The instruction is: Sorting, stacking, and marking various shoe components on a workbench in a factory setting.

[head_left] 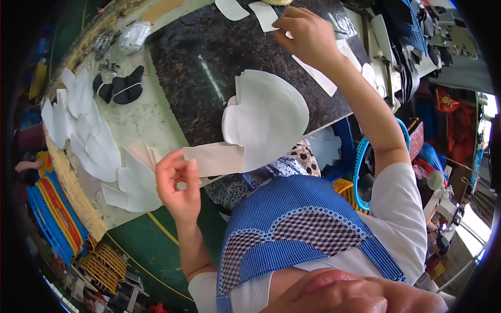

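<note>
My right hand (309,37) reaches to the far side of the dark board, its fingertips pinched at the edge of a small white piece of sheet material (264,16). My left hand (180,185) is at the board's near left, fingers loosely curled and apart. Its thumb overlaps the left end of a beige rectangular strip (216,159); no firm grip shows. That strip meets a large rounded white piece (271,112), which lies on the board and hangs past its near edge. Another pale piece (233,9) lies left of the right hand's piece.
The dark board (182,73) rests on a pale worktable (156,117). Stacked white cut pieces (91,133) lie left, near black curved pieces (128,86) and a clear plastic bundle (134,37). Scissors (342,23) and white strips (315,75) lie right. A blue hoop (360,172) stands beside me.
</note>
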Demonstrator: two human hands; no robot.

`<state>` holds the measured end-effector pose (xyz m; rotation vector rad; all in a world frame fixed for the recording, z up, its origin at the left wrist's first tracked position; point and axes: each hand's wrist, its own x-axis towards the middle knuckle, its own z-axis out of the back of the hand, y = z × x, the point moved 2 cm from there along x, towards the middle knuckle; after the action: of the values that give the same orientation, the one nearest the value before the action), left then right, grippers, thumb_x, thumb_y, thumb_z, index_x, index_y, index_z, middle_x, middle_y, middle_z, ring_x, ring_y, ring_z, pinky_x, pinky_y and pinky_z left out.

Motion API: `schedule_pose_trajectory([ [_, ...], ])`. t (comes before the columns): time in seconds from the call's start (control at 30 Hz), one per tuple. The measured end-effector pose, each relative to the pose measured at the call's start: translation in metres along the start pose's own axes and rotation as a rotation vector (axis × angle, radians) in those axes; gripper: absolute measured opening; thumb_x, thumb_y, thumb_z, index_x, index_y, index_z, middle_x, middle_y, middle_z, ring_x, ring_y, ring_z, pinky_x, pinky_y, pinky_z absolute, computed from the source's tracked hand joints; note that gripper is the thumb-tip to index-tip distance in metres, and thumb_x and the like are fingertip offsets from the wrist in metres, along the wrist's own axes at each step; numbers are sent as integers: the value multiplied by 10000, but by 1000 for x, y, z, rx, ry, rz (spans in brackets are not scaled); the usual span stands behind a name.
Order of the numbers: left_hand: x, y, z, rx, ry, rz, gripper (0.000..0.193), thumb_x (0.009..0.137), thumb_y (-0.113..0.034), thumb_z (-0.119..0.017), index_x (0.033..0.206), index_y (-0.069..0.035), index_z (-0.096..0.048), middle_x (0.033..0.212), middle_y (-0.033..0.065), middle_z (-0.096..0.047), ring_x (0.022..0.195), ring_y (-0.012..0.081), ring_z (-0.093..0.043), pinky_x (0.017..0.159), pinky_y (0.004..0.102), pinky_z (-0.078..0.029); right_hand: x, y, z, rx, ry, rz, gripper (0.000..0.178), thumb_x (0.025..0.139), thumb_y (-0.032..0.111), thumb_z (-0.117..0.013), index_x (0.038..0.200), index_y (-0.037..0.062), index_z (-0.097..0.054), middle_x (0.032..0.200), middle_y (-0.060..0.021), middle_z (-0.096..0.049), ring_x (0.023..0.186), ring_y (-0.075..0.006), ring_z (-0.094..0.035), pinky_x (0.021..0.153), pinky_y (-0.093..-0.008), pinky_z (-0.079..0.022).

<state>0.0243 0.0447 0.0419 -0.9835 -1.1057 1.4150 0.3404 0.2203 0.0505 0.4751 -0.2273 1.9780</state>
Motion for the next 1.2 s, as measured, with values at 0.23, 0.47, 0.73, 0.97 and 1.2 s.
schedule_pose_trajectory([
  [0.23, 3, -6, 3, -132, 52, 120, 249, 906, -68, -642, 1127, 17, -565, 794, 34, -610, 629, 68, -565, 574, 196, -459, 26, -19, -12, 73, 30, 101, 126, 759, 151, -686, 854, 69, -682, 780, -64, -610, 747, -240, -622, 657, -353, -511],
  [0.47, 37, -26, -75, -812, 526, 175, 552, 965, -272, -589, 1370, 53, -402, 1289, 159, -543, 1208, 187, -514, 1021, 355, -410, -33, 89, 38, 1750, 244, -906, 133, 910, 148, -631, 938, 25, -673, 765, -3, -619, 612, -47, -503, 532, -180, -375],
  [0.73, 20, -17, -78, -851, 317, 280, 337, 881, -57, -684, 1154, -4, -495, 1062, 84, -608, 966, 128, -614, 857, 281, -502, -88, 117, 42, 1775, 476, -681, 136, 923, 79, -627, 1029, 0, -658, 906, -82, -695, 797, -126, -679, 575, -202, -498],
  [0.97, 7, -26, -51, -972, 186, 210, 558, 797, 35, -717, 1259, -56, -419, 1131, 105, -546, 1065, 201, -597, 904, 333, -523, -103, 127, 42, 1769, 598, -581, 254, 972, 176, -548, 1112, -25, -618, 990, -137, -692, 820, -154, -686, 647, -236, -540],
  [1.2, -20, -20, -44, -618, 445, 272, 525, 787, 34, -736, 1234, -19, -465, 1061, 85, -601, 1012, 152, -619, 888, 285, -509, -92, 98, 46, 1603, 1053, -566, 262, 926, 224, -653, 1008, -24, -647, 812, -70, -678, 659, -78, -639, 575, -178, -488],
])
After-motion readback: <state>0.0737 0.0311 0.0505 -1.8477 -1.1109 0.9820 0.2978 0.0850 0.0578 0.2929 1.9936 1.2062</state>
